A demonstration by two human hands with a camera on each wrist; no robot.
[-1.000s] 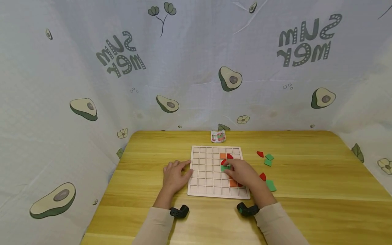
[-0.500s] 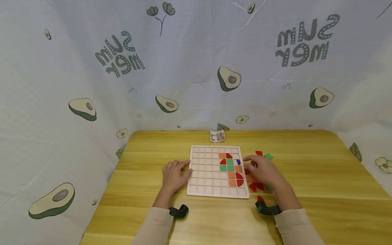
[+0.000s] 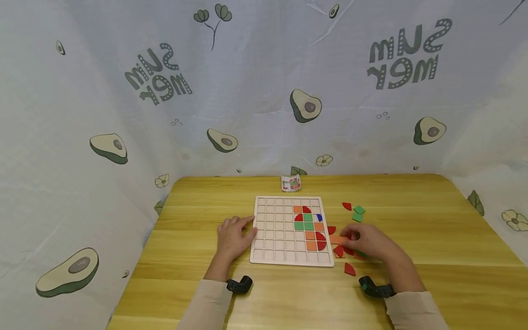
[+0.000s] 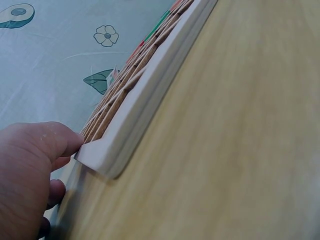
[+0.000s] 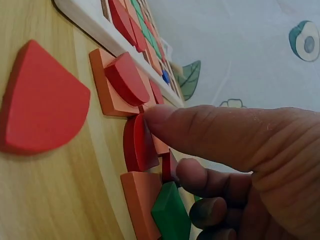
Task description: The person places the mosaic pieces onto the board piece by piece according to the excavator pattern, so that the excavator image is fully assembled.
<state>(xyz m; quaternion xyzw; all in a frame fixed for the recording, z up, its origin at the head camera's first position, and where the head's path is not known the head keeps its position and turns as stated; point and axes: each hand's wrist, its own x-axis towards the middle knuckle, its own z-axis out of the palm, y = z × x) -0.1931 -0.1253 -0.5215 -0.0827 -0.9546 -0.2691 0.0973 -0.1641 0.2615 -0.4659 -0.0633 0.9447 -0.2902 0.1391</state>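
Observation:
A pale wooden grid board (image 3: 268, 229) lies flat in the head view, several coloured pieces set in its right-hand cells. My left hand (image 3: 233, 238) touches the board's left edge with thumb and index finger. To the right of the board, my right hand (image 3: 370, 241) reaches over a pile of red, orange and green pieces. In the right wrist view its thumb (image 5: 195, 132) is right at a rounded red piece (image 5: 136, 145), with the other fingertips apart from the thumb. An orange piece (image 5: 139, 202) and a green piece (image 5: 170, 212) lie beside them.
Behind the board stands a small patterned card (image 3: 291, 184). A red quarter-circle (image 3: 347, 206) and two green squares (image 3: 358, 217) lie farther back. Nearer me lies another red quarter-circle (image 3: 349, 269). A printed curtain (image 3: 255, 91) hangs behind the table.
My right hand has moved right from over the board to the loose pieces, uncovering the coloured cells, a blue piece among them. The left hand stays at the board's edge.

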